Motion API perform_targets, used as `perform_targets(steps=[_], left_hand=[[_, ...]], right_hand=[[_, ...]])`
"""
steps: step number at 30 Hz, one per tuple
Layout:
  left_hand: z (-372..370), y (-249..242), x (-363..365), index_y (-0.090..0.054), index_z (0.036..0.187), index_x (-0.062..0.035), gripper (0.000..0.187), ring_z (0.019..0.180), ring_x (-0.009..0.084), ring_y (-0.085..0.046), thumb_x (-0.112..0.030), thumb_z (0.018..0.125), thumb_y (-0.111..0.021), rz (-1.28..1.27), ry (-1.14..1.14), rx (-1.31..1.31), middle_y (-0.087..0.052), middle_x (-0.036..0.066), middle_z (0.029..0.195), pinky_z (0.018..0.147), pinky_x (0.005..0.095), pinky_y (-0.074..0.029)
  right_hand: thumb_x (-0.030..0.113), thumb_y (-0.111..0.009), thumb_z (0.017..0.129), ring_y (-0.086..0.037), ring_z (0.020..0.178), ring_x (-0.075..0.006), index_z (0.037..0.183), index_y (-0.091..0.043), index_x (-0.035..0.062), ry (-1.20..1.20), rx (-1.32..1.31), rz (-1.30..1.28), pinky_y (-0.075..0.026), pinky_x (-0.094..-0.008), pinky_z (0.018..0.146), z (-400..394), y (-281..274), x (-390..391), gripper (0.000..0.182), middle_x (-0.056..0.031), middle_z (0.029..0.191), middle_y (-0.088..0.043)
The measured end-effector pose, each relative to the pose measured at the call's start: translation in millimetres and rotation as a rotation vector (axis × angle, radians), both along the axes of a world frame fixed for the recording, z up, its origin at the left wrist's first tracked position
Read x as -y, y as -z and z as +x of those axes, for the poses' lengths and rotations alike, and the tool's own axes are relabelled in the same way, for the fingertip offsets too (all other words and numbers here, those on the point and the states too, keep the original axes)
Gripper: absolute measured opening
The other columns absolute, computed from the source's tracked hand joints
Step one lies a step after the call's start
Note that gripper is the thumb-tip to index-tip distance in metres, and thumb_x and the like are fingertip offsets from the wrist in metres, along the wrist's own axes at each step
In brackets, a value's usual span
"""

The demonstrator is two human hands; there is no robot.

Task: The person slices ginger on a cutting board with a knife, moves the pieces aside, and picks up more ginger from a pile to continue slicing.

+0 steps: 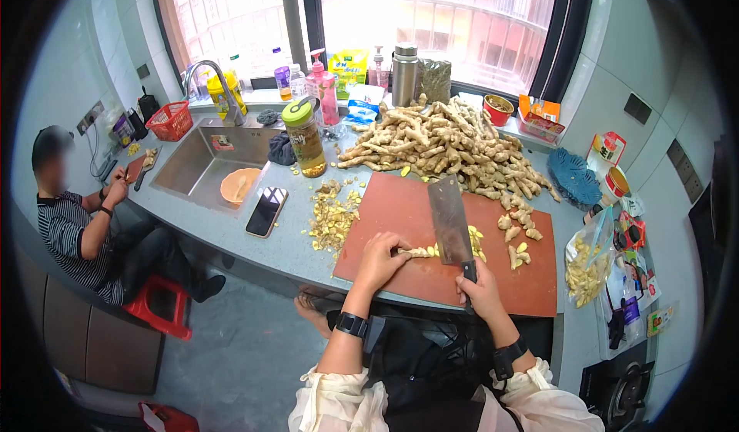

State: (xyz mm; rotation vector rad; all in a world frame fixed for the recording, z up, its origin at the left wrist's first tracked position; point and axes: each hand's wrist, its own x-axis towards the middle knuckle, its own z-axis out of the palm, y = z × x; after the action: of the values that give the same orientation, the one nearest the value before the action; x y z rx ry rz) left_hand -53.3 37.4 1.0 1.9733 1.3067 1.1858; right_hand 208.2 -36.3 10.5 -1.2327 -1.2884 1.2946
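My right hand point(483, 287) is wrapped round the black handle of a cleaver point(449, 220), its broad blade pointing away from me over the reddish-brown cutting board point(396, 201). Bent fingers of my left hand point(379, 261) press a piece of ginger point(419, 253) onto the board, left of the blade. Pale yellow ginger slices point(476, 241) lie just right of the blade. Farther right on the board are several knobbly ginger pieces point(519, 256). Behind the board rises a big heap of ginger root point(454, 143). Scraps and trimmings point(332, 220) are scattered to its left.
Left of the scraps lie a phone point(267, 211) and a sink point(185, 163) holding an orange bowl point(240, 186). A lidded jar point(305, 143) stands behind. On the right are a blue basket point(574, 176) and a bag of ginger point(589, 266). Another person point(77, 228) sits at far left.
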Motion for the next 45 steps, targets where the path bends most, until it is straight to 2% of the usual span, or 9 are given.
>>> perform_targets(steps=[11,14,20,32,45], left_hand=[[-0.6,-1.6,-0.2,-0.076,0.088,-0.0075,0.010,0.083,0.0276,-0.061,-0.013,0.081,-0.081,0.000,0.015,0.016,-0.069,0.006,0.085,0.078,0.0415,-0.049],[-0.7,-0.5,-0.9,-0.076,0.088,-0.0076,0.011,0.084,0.0276,-0.062,-0.013,0.081,-0.081,0.010,0.021,0.021,-0.069,0.006,0.086,0.079,0.0415,-0.049],[0.3,1.8,-0.9,-0.076,0.089,-0.0075,0.011,0.085,0.0275,-0.062,-0.014,0.081,-0.081,0.010,0.006,0.022,-0.069,0.006,0.086,0.081,0.0410,-0.050],[-0.7,0.9,-0.8,-0.076,0.090,-0.0068,0.012,0.083,0.0288,-0.062,-0.014,0.081,-0.081,0.004,0.016,0.029,-0.070,0.007,0.086,0.082,0.0416,-0.049],[-0.2,1.4,0.5,-0.076,0.090,-0.0076,0.011,0.083,0.0278,-0.061,-0.013,0.081,-0.080,-0.005,0.006,0.035,-0.069,0.006,0.086,0.080,0.0410,-0.049]], right_hand=[[0.009,-0.066,0.094,-0.059,0.056,-0.0092,0.129,-0.054,0.0006,-0.001,-0.013,0.011,-0.049,-0.0255,0.051,-0.7,0.3,0.7,0.038,-0.0023,0.077,-0.061],[0.008,-0.063,0.095,-0.057,0.056,-0.0090,0.126,-0.052,0.0017,-0.008,0.016,-0.002,-0.047,-0.0233,0.052,-0.9,-1.5,0.6,0.034,-0.0041,0.078,-0.061],[0.009,-0.066,0.094,-0.058,0.056,-0.0088,0.130,-0.054,0.0006,0.000,0.003,-0.005,-0.049,-0.0251,0.051,0.1,0.5,0.5,0.038,-0.0021,0.077,-0.061],[0.009,-0.066,0.095,-0.058,0.056,-0.0091,0.123,-0.054,0.0014,0.001,-0.008,-0.006,-0.048,-0.0256,0.051,-2.1,-3.0,1.6,0.031,-0.0021,0.077,-0.061],[0.008,-0.064,0.094,-0.058,0.054,-0.0100,0.128,-0.051,0.0015,-0.013,0.003,-0.001,-0.047,-0.0243,0.050,-0.7,-0.4,1.0,0.037,-0.0046,0.077,-0.062]])
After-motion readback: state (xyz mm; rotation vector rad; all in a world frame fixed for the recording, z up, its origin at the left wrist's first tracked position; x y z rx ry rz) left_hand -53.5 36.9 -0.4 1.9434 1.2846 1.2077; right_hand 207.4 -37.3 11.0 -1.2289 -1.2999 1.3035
